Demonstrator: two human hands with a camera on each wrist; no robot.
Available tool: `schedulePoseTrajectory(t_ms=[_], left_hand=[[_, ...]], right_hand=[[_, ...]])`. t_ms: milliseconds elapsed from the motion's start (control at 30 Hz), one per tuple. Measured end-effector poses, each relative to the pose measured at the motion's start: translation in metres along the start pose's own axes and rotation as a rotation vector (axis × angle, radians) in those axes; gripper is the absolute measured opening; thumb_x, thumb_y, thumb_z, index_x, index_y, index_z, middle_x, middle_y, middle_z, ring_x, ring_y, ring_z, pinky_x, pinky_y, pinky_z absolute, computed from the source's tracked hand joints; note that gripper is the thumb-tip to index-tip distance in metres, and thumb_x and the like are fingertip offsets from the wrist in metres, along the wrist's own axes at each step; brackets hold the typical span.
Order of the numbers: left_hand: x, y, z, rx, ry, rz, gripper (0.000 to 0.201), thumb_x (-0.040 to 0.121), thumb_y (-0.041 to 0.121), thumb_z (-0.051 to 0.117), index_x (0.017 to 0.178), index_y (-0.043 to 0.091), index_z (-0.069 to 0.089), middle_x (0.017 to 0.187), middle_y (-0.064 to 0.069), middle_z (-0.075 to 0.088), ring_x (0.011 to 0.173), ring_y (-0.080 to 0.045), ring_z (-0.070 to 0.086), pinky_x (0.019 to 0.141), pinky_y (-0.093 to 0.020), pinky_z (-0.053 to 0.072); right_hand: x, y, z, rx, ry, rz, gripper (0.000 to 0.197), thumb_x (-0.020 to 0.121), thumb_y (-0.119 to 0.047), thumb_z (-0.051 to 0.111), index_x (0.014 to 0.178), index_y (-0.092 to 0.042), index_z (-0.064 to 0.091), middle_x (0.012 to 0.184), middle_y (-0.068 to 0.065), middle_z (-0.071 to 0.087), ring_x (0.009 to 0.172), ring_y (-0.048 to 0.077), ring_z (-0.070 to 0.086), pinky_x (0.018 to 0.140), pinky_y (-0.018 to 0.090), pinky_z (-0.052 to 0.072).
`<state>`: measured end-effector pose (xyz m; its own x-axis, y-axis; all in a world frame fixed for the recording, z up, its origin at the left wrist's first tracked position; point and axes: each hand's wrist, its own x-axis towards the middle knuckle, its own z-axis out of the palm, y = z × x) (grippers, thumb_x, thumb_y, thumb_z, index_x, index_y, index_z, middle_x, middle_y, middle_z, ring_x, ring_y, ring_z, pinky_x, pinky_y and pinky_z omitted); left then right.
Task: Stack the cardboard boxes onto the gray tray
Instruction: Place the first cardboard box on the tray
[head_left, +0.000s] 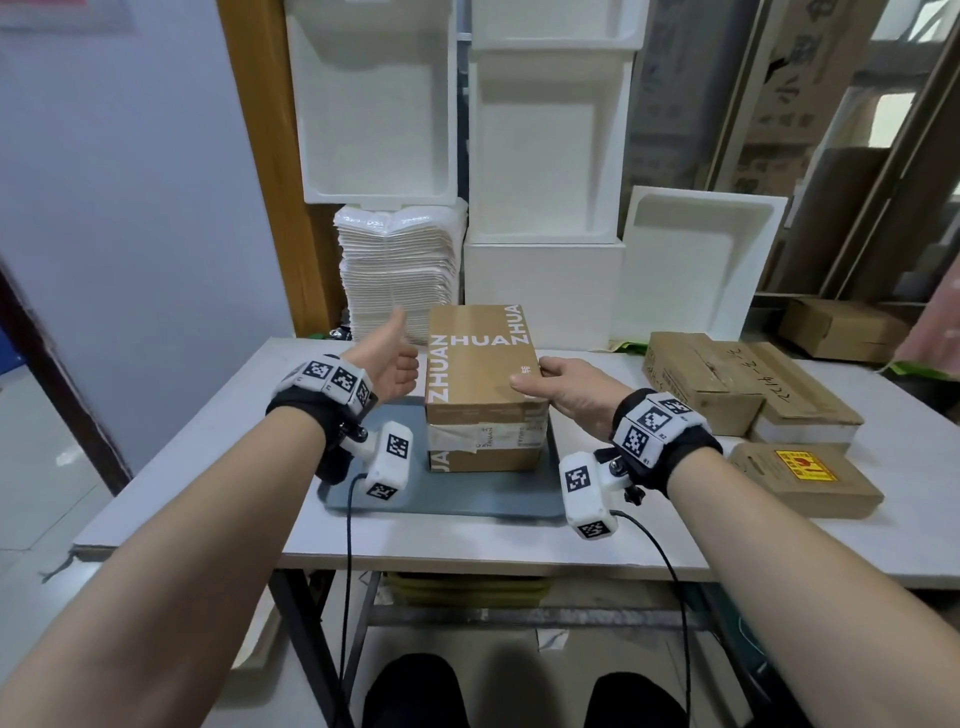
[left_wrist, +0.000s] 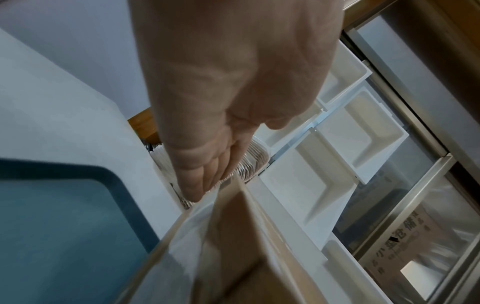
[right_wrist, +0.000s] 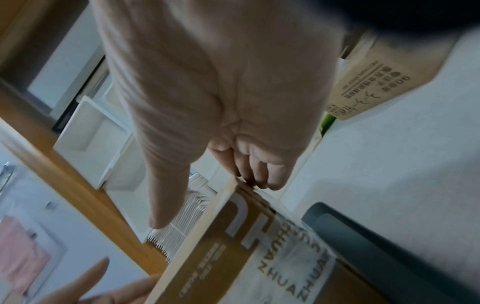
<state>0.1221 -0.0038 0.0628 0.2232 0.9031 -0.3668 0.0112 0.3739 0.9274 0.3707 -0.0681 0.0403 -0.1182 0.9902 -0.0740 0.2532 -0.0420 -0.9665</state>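
On the gray tray (head_left: 467, 499) stand two cardboard boxes, one on the other. The lower box (head_left: 485, 452) bears white tape. The top box (head_left: 480, 353) is printed with white ZHUAN HUA lettering. My left hand (head_left: 397, 369) is held beside the top box's left face, thumb pointing up, fingers fairly straight. My right hand (head_left: 566, 387) touches the box's right edge with its fingertips, thumb stretched over the top. The left wrist view shows the left hand (left_wrist: 207, 164) reaching to the box (left_wrist: 233, 246) next to the tray (left_wrist: 64, 226). The right wrist view shows the fingertips (right_wrist: 254, 183) at the box's (right_wrist: 233, 257) edge.
More cardboard boxes lie on the table to the right: a large one (head_left: 701, 379) and a flat one with a red and yellow label (head_left: 805, 478). White foam boxes (head_left: 545, 291) and a stack of white trays (head_left: 400, 270) stand behind. The table's front edge (head_left: 467, 556) is near.
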Motion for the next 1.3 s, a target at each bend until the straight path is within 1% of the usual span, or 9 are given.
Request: schedulePoseTrajectory(t_ms=[100, 167, 300, 433, 533, 700, 800, 1000, 1300], left_hand=[[0.013, 0.012, -0.005, 0.05, 0.021, 0.063, 0.083, 0.095, 0.065, 0.022, 0.143, -0.002, 0.035, 0.129, -0.016, 0.05, 0.116, -0.025, 0.052, 0.088, -0.029, 0.041], [0.021, 0.018, -0.003, 0.061, 0.019, 0.088, 0.087, 0.095, 0.064, 0.022, 0.149, -0.005, 0.022, 0.143, -0.017, 0.043, 0.128, -0.026, 0.046, 0.103, -0.032, 0.039], [0.046, 0.025, 0.001, 0.054, 0.019, 0.088, 0.089, 0.094, 0.066, 0.022, 0.148, -0.004, 0.027, 0.142, -0.014, 0.045, 0.131, -0.021, 0.042, 0.11, -0.032, 0.034], [0.071, 0.03, 0.003, 0.006, -0.012, 0.076, 0.083, 0.09, 0.072, 0.024, 0.119, 0.002, 0.058, 0.121, -0.01, 0.058, 0.112, -0.02, 0.055, 0.098, -0.028, 0.042], [0.083, 0.034, 0.002, 0.001, 0.006, 0.097, 0.086, 0.091, 0.07, 0.024, 0.135, 0.0, 0.047, 0.13, -0.014, 0.058, 0.12, -0.026, 0.055, 0.109, -0.038, 0.039], [0.095, 0.033, 0.002, 0.0, -0.045, 0.114, 0.083, 0.091, 0.07, 0.024, 0.131, 0.004, 0.053, 0.124, -0.013, 0.061, 0.114, -0.026, 0.059, 0.099, -0.038, 0.046], [0.097, 0.032, 0.0, -0.014, -0.041, 0.119, 0.078, 0.093, 0.068, 0.026, 0.125, 0.004, 0.057, 0.113, -0.01, 0.065, 0.104, -0.022, 0.062, 0.09, -0.033, 0.049], [0.084, 0.033, -0.01, -0.025, -0.035, 0.137, 0.072, 0.093, 0.065, 0.031, 0.121, 0.005, 0.058, 0.118, -0.01, 0.063, 0.114, -0.022, 0.058, 0.106, -0.035, 0.042], [0.045, 0.025, -0.046, -0.131, 0.004, 0.16, 0.079, 0.09, 0.069, 0.034, 0.131, 0.004, 0.053, 0.133, -0.011, 0.058, 0.118, -0.022, 0.056, 0.104, -0.037, 0.043]], right_hand=[[-0.001, -0.003, -0.005, -0.116, -0.059, -0.018, 0.058, 0.082, -0.027, 0.079, 0.135, -0.014, 0.057, 0.126, 0.001, 0.069, 0.118, 0.016, 0.063, 0.101, 0.026, 0.047], [-0.005, -0.006, -0.005, -0.216, -0.093, -0.029, 0.076, 0.073, -0.039, 0.084, 0.14, -0.023, 0.051, 0.127, -0.005, 0.069, 0.117, 0.012, 0.063, 0.105, 0.03, 0.047], [-0.006, -0.009, -0.001, -0.361, -0.122, -0.034, 0.087, 0.073, -0.038, 0.084, 0.146, -0.027, 0.038, 0.128, -0.008, 0.065, 0.115, 0.009, 0.062, 0.105, 0.03, 0.048], [-0.011, -0.012, -0.003, -0.485, -0.15, -0.065, 0.105, 0.073, -0.037, 0.085, 0.153, -0.034, 0.017, 0.133, -0.01, 0.06, 0.118, 0.011, 0.059, 0.106, 0.029, 0.046], [-0.011, -0.01, -0.005, -0.512, -0.153, -0.09, 0.109, 0.075, -0.031, 0.084, 0.154, -0.039, 0.008, 0.129, -0.013, 0.059, 0.113, 0.008, 0.059, 0.095, 0.016, 0.046], [-0.003, 0.0, -0.008, -0.494, -0.087, -0.11, 0.102, 0.075, -0.032, 0.084, 0.152, -0.038, 0.018, 0.125, -0.015, 0.063, 0.107, 0.002, 0.061, 0.087, 0.006, 0.045], [0.001, 0.006, -0.015, -0.477, -0.069, -0.125, 0.097, 0.071, -0.037, 0.085, 0.15, -0.037, 0.029, 0.131, -0.015, 0.063, 0.118, 0.007, 0.06, 0.104, 0.025, 0.046], [-0.001, -0.002, -0.028, -0.531, -0.057, -0.135, 0.081, 0.075, -0.03, 0.084, 0.144, -0.036, 0.042, 0.125, -0.015, 0.066, 0.114, 0.006, 0.063, 0.104, 0.027, 0.047], [0.006, -0.012, -0.039, -0.379, 0.019, -0.138, 0.08, 0.078, -0.009, 0.08, 0.148, -0.022, 0.045, 0.12, -0.015, 0.067, 0.11, 0.002, 0.065, 0.105, 0.027, 0.047]])
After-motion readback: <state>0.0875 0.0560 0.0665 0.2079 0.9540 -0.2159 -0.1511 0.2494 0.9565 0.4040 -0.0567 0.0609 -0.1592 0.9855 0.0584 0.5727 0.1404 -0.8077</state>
